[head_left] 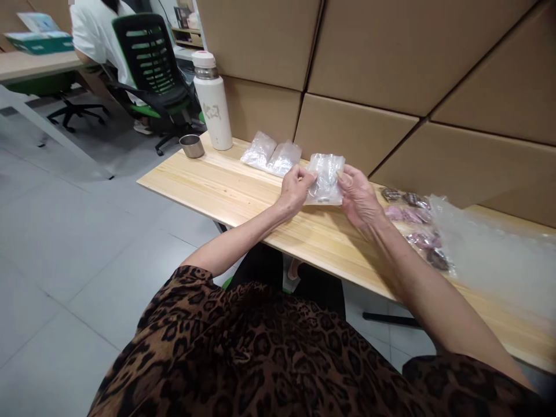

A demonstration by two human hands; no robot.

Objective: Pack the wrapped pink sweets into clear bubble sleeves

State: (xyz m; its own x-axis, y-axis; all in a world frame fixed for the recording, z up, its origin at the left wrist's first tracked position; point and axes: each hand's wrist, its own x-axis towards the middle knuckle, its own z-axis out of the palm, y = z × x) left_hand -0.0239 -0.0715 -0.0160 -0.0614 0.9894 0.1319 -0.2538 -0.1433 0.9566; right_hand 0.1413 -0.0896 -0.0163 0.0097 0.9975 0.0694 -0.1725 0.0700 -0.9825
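Note:
I hold a small clear plastic bag (325, 176) above the wooden table (226, 188), one hand on each side. My left hand (295, 188) pinches its left edge with the fingertips closed. My right hand (358, 197) grips its right edge, fingers curled behind it. Two more clear bags (271, 155) lie flat on the table just beyond my left hand. Small packets of pink and brown items (412, 223) lie to the right of my right hand.
A white flask (212, 101) and a small metal cup (191, 146) stand at the table's far left corner. A large crumpled clear plastic sheet (490, 255) covers the right end. Cardboard boxes (391, 69) form a wall behind. A person sits on a green chair (150, 61) beyond.

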